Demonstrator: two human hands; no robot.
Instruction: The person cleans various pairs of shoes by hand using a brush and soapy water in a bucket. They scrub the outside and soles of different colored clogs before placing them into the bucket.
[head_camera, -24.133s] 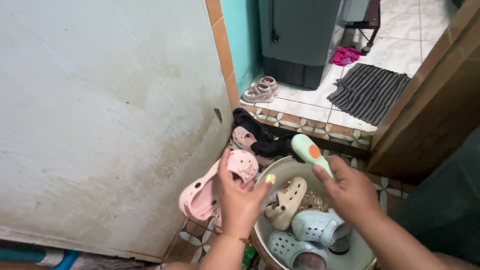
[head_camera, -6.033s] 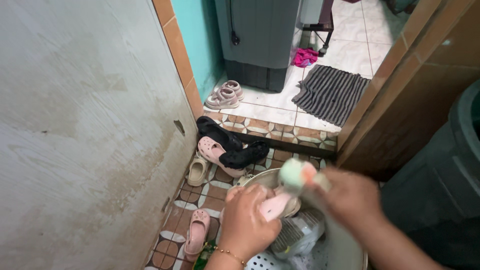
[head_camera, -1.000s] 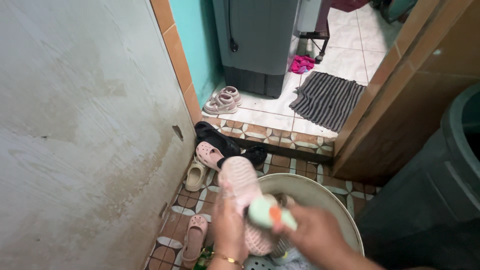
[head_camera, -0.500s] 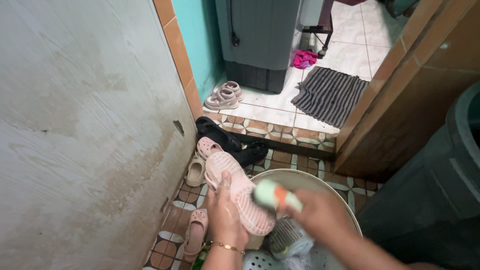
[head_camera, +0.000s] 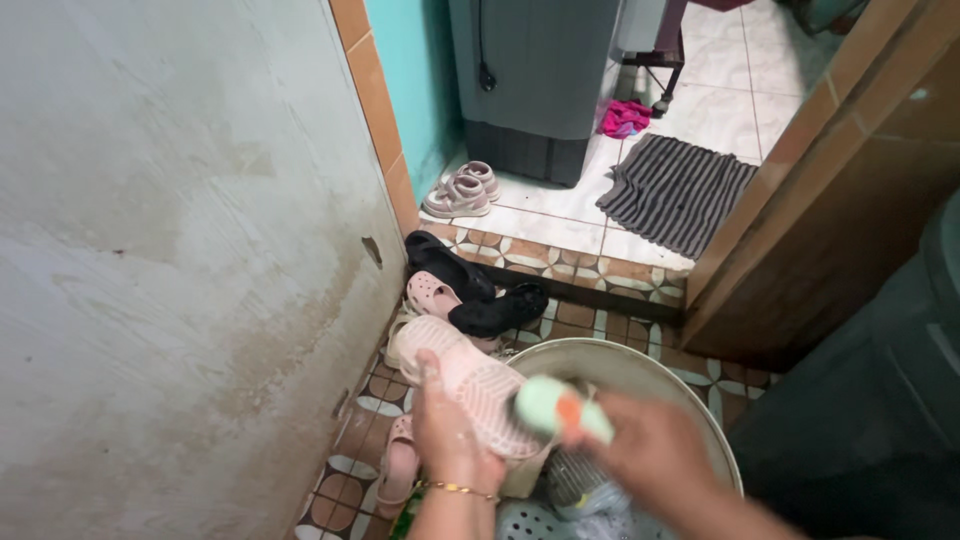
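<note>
- Head view: left hand (head_camera: 452, 440) wrapped around a pink clog (head_camera: 470, 385), sole turned up, grip closed on its near end, above the left rim of the basin (head_camera: 640, 362).
- Right hand (head_camera: 655, 455) blurred, grip closed around a pale green brush (head_camera: 548, 408) with an orange spot, pressed against the clog's sole.
- More footwear down in the basin, under both hands, hard to make out.
- Left: bare grey wall (head_camera: 170, 250) close beside the clog, little room there.
- Far: black shoes (head_camera: 470, 290) and another pink clog (head_camera: 432, 297) on the patterned floor tiles (head_camera: 560, 262), just beyond the basin.
- Right: wooden door frame (head_camera: 790, 190), dark bin near it.
- Beyond the step: striped mat (head_camera: 675, 195), small sandals (head_camera: 462, 190).
</note>
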